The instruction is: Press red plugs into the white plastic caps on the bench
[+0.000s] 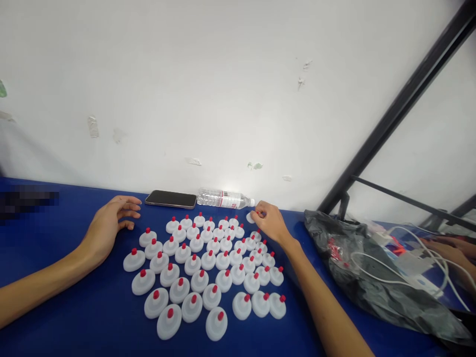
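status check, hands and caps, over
Right hand pinching a cap at far end of the rows. Left hand open, flat on table. Bottle just behind.

cap [251, 216]: mostly covered by the right hand [270, 221]; grip too small to judge
forearms: both cut off by the bottom and left edges
blurred patch [29, 204]: pixelated, contents unreadable
bottle [224, 199] label: too small to read
bag [375, 277]: contents hidden; cut off at right edge
another person's hand [451, 250]: partly behind cables
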{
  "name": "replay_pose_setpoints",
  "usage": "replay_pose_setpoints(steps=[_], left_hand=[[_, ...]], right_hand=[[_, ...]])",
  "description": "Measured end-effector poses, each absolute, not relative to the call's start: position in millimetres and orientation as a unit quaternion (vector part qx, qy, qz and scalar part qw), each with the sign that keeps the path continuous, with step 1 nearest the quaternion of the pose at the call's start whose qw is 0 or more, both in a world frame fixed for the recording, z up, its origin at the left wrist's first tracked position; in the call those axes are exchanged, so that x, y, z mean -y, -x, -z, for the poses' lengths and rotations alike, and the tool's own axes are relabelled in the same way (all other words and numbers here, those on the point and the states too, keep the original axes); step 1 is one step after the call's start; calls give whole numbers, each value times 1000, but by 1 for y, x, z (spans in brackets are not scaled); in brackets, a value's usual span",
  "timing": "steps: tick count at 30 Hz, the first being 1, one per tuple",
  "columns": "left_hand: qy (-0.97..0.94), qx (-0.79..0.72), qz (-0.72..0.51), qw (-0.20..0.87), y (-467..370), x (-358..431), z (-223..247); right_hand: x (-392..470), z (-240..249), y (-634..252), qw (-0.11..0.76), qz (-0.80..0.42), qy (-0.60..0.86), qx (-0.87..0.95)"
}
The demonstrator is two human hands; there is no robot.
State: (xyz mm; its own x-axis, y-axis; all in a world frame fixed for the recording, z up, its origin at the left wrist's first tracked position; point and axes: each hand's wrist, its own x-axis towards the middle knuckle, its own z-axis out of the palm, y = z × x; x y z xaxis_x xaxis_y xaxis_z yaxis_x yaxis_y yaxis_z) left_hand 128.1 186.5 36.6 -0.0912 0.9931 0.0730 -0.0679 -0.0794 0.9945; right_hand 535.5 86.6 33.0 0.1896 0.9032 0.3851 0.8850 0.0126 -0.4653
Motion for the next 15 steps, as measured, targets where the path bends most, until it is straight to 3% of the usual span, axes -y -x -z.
replay_pose_setpoints(steps=[7, 15], left_hand=[[-480, -481, -557, 477, -127, -187, -35], [-484, -483, -560, 468, -128, -186, -36]], right_hand=[[-90, -29, -539, 377, 4, 699, 608], [-84, -29, -538, 289, 63, 727, 619]])
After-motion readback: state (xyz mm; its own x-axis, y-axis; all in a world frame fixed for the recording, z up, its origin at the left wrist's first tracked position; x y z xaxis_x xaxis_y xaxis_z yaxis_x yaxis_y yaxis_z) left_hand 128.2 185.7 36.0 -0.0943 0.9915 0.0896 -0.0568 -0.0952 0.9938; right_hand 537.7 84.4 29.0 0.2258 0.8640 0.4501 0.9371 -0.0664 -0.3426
